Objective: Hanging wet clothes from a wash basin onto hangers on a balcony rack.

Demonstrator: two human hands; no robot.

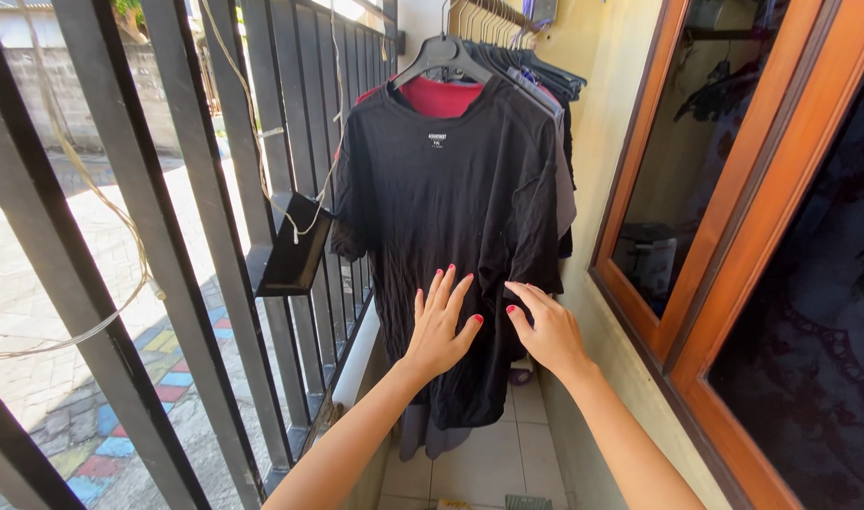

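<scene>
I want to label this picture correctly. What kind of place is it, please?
Probably a narrow balcony or side passage of a house, used for drying clothes. A black T-shirt hangs on a hanger with more clothes behind, both hands, left hand and right hand, flat on it. Dark metal bars face a paved yard; a wooden-framed window lines the right.

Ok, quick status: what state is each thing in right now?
Black T-shirt: hanging on a hanger, wrinkled, front facing the camera.
Left hand: open, flat on the shirt.
Right hand: open, fingers touching the shirt's edge.
Red garment: hanging behind the black shirt.
Window: wooden frame, whether shut is unclear.
</scene>
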